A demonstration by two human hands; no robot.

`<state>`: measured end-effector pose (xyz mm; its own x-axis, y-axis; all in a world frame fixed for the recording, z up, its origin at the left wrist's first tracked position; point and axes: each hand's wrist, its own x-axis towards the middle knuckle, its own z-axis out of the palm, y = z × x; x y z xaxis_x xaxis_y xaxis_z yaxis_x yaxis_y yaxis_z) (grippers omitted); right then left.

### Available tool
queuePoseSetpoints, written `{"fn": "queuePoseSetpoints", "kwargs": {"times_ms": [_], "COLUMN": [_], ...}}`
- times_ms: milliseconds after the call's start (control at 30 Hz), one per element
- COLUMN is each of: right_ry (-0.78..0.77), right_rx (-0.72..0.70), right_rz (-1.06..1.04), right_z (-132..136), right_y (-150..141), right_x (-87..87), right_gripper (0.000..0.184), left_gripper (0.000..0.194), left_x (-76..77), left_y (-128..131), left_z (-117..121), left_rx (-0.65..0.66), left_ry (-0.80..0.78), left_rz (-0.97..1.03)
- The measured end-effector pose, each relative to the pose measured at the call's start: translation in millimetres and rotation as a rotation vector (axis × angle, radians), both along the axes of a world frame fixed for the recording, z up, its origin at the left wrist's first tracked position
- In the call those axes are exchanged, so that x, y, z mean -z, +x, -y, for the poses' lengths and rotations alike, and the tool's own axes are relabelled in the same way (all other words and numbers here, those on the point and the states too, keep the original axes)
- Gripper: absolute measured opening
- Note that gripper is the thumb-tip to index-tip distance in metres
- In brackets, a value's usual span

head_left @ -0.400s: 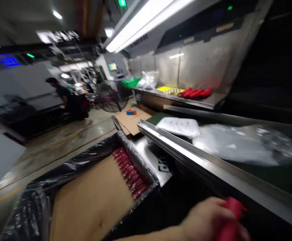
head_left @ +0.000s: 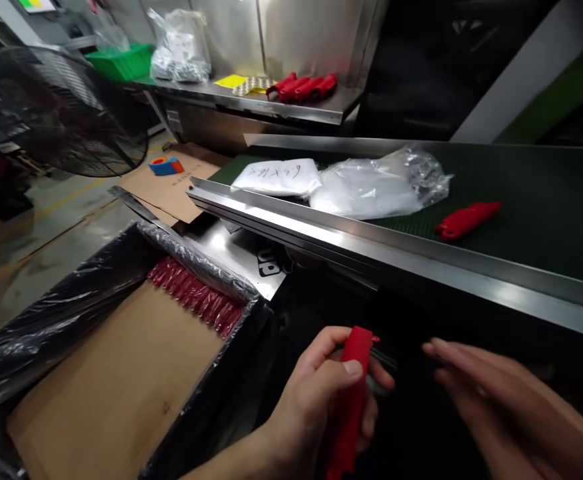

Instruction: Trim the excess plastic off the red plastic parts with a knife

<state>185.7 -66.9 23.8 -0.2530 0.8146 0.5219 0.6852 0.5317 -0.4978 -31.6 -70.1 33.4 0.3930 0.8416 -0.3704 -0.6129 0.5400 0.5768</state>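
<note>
My left hand point(head_left: 316, 400) grips a red plastic handle part point(head_left: 350, 400), held upright in front of me below the conveyor. My right hand point(head_left: 501, 393) is open with fingers stretched toward that part, a short gap away. Another red part point(head_left: 466, 220) lies alone on the green conveyor belt point(head_left: 546, 220). To my left sits a cardboard box point(head_left: 116, 393) lined with black plastic, and a row of several red parts point(head_left: 196, 297) lies along its far wall.
Clear plastic bags point(head_left: 371, 190) and a white labelled bag point(head_left: 276, 177) lie on the belt. A steel rail point(head_left: 371, 247) edges the conveyor. More red parts point(head_left: 304, 87) rest on a steel shelf behind. A floor fan point(head_left: 56, 110) and flat cardboard with tape point(head_left: 167, 167) stand left.
The view has dropped from the hall to the conveyor and box. My left hand has come up into view with the red part, and my right hand has appeared beside it.
</note>
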Motion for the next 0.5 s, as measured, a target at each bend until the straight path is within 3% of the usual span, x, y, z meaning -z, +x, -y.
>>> {"fn": "queuePoseSetpoints", "kwargs": {"times_ms": [100,200,500], "right_ry": [-0.016,0.001,0.081], "right_rx": [-0.084,-0.12,-0.164], "right_rz": [0.077,0.152,0.298], "right_z": [2.2,-0.9,-3.1], "right_y": [-29.6,-39.2,-31.8], "right_x": [-21.4,-34.6,-35.3], "right_gripper": [0.039,0.041,0.041], "left_gripper": [0.027,0.025,0.025], "left_x": [-5.5,-11.5,-12.8], "left_y": [-1.4,-3.6,-1.7], "left_z": [1.5,1.2,5.0], "left_rx": [-0.009,-0.01,0.002], "left_ry": [0.019,0.029,0.033], "left_rz": [-0.032,-0.072,-0.054]}}
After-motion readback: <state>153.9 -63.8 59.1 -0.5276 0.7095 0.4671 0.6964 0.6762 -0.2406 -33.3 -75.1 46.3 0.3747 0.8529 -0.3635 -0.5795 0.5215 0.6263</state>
